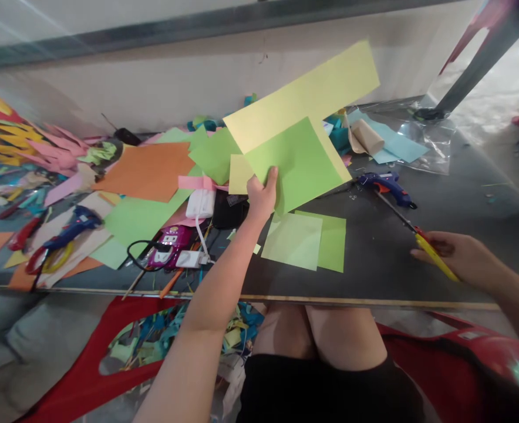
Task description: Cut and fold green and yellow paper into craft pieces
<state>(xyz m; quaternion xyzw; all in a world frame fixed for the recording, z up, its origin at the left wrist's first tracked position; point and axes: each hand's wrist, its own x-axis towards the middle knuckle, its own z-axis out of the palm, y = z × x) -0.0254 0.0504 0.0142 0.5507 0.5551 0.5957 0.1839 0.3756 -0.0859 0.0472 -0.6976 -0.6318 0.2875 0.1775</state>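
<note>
My left hand (265,191) pinches a green paper square (297,164) together with a larger pale yellow sheet (306,103), which lies behind it and has a long strip sticking out to the upper right. Both are held above the table. At the right, my right hand (455,255) is closed around the yellow and red handle of scissors (433,252), whose blades point up and left toward a blue glue gun (387,187). Below the held papers, a pale green square (292,241) overlaps a brighter green one (335,244) on the table.
Left of centre are orange paper (147,170), green sheets, a purple power strip (170,245) and a white charger (201,202). Another blue glue gun (74,226) lies farther left. Light blue paper (391,138) and plastic wrap are at the back right. A metal post (475,70) stands behind.
</note>
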